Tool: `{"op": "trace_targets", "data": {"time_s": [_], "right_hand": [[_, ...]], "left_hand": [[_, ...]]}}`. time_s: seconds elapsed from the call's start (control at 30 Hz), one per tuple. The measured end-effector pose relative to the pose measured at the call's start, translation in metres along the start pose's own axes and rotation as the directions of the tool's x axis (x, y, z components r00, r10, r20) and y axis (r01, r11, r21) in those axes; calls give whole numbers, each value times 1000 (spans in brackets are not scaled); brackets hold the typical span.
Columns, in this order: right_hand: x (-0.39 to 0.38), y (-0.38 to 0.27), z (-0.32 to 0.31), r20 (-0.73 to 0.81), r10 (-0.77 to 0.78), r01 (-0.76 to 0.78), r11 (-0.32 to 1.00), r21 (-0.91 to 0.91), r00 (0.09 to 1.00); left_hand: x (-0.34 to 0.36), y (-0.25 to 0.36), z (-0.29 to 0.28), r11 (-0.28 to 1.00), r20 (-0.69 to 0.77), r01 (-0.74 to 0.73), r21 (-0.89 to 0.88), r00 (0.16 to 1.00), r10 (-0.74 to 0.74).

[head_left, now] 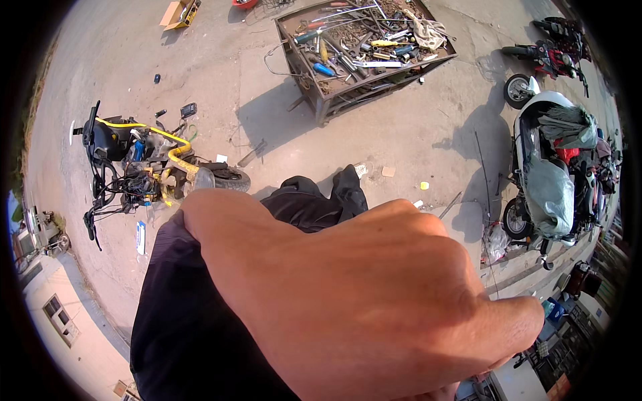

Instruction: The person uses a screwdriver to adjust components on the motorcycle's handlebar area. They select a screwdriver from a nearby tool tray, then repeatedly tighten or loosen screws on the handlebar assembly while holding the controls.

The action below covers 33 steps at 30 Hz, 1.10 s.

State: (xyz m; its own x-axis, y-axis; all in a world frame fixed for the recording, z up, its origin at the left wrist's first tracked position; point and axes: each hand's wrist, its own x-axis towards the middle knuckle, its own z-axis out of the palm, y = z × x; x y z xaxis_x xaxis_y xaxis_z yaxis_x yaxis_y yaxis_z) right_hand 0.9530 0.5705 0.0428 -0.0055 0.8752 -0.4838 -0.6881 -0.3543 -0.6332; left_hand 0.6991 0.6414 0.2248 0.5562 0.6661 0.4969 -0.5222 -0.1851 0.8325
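My left hand [374,301] is raised close, fingers curled out of sight; I cannot tell its grip. Right hand unseen. Stripped scooter [144,164], left of tool cart [364,50]: judged heavy and rigid; grasp the yellow frame tube.

Seen very close, filling the lower centre and lower right of the frame: one hand [374,301], back turned to the camera, bare forearm slanting up to the centre left. Fingers curled under, out of sight. Impossible to tell left from right.
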Motion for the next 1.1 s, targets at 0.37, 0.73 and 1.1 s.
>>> {"op": "trace_targets", "data": {"time_s": [0.37,0.73,1.1], "right_hand": [[149,-148,4,125,-11,48,954,-294,992],[219,-173,26,-96,44,-62,979,-196,994],[332,-204,110,-145,108,-145,950,-276,984]], "left_hand": [[33,-177,-137,553,-806,798,240,482,-345],[-39,-405,-403,39,-998,998,-45,-43,-46],[-31,-448,-461,-234,-1000,972,-11,-9,13]]}}
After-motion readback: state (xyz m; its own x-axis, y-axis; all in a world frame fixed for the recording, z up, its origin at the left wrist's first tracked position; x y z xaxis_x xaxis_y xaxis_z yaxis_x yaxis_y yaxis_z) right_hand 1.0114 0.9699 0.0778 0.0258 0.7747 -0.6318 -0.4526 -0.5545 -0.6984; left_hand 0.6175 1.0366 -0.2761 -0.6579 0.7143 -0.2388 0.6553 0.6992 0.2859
